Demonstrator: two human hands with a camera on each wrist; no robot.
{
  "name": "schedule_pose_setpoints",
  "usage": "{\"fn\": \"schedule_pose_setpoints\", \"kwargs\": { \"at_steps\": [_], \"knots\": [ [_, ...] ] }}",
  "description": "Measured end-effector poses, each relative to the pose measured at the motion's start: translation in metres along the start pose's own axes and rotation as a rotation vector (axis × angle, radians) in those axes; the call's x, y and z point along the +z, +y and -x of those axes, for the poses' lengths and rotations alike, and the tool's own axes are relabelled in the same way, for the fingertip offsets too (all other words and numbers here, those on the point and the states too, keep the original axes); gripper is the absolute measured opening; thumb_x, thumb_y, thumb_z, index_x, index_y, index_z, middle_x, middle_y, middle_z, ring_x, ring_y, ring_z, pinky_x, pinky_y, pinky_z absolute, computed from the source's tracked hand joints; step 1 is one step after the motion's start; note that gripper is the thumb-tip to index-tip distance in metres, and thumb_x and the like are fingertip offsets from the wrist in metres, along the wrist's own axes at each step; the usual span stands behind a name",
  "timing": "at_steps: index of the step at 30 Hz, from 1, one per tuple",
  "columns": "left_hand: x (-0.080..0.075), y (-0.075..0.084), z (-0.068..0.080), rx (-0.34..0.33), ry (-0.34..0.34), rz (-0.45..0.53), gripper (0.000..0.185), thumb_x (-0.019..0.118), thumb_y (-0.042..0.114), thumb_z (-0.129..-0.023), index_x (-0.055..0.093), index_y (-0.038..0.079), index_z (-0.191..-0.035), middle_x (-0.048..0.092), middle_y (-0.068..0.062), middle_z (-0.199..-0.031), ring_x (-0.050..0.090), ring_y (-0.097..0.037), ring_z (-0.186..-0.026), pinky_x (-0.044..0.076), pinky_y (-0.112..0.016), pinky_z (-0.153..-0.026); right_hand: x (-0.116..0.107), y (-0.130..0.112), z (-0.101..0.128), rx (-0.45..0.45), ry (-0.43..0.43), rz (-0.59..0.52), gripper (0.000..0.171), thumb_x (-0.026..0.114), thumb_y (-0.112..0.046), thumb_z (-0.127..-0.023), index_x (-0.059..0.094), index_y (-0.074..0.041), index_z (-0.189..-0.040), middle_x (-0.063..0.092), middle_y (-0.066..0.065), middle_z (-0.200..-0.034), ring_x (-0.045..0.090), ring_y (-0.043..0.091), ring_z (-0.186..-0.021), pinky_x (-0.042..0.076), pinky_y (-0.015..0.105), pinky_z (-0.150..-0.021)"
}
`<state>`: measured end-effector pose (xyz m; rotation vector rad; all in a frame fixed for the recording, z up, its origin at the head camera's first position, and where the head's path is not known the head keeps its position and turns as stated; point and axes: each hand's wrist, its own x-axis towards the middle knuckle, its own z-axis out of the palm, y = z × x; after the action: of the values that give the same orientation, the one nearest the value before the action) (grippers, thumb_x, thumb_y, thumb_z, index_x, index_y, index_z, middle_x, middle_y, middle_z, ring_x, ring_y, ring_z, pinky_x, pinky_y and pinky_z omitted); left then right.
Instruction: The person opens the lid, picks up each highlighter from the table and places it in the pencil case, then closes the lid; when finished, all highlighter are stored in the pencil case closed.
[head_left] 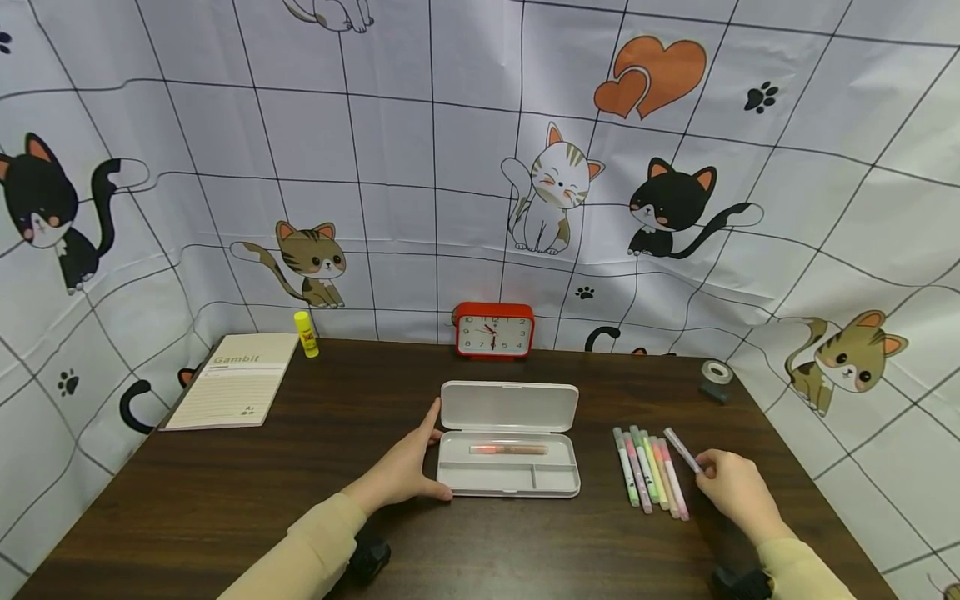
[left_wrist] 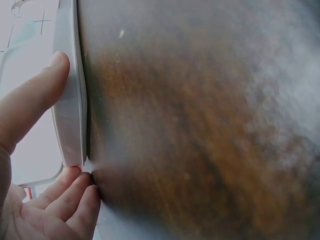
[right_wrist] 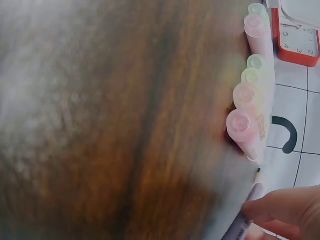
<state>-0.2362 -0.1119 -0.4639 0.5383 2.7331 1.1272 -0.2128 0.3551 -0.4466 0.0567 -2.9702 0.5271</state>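
An open white pencil case [head_left: 510, 475] lies in the middle of the dark wooden table [head_left: 225, 492], lid folded back. One orange-pink marker [head_left: 508, 449] lies in its long compartment. My left hand [head_left: 408, 468] holds the case's left end, thumb up along the side and fingers at the front corner. In the left wrist view the thumb [left_wrist: 30, 105] presses the case's edge [left_wrist: 70, 125]. Right of the case lie several pastel markers [head_left: 648, 471] side by side. At their right edge my right hand [head_left: 731, 483] pinches a lilac marker [head_left: 681, 448]; the right wrist view shows that lilac marker [right_wrist: 247, 220] beside the pastel markers [right_wrist: 250, 100].
A red alarm clock [head_left: 494, 330] stands at the table's back edge. A notebook [head_left: 234, 381] and a yellow glue stick [head_left: 306, 333] are at the back left, a tape roll [head_left: 716, 379] at the back right. A cat-print cloth surrounds the table.
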Motion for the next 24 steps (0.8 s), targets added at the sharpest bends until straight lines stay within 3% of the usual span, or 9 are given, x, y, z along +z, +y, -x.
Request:
{"fn": "schedule_pose_setpoints", "kwargs": {
  "at_steps": [11, 24],
  "knots": [
    [0.001, -0.002, 0.001, -0.001, 0.000, 0.002, 0.132, 0.090, 0.030, -0.061, -0.001, 0.009, -0.153, 0.052, -0.015, -0.131, 0.048, -0.032, -0.123, 0.037, -0.051, -0.101, -0.002, -0.025, -0.003, -0.104, 0.089, 0.021, 0.018, 0.062, 0.000, -0.078, 0.067, 0.006, -0.094, 0.052, 0.003, -0.071, 0.043, 0.016, -0.063, 0.036, 0.032, -0.055],
    [-0.001, -0.002, 0.000, 0.025, 0.000, -0.004, 0.132, 0.090, 0.031, -0.061, -0.001, 0.007, -0.153, 0.052, -0.016, -0.131, 0.048, -0.031, -0.123, 0.038, -0.049, -0.101, 0.006, -0.072, -0.011, -0.156, 0.048, 0.034, 0.018, 0.069, -0.004, -0.080, 0.069, -0.001, -0.097, 0.058, 0.004, -0.079, 0.048, 0.013, -0.061, 0.039, 0.029, -0.052]
  ]
}}
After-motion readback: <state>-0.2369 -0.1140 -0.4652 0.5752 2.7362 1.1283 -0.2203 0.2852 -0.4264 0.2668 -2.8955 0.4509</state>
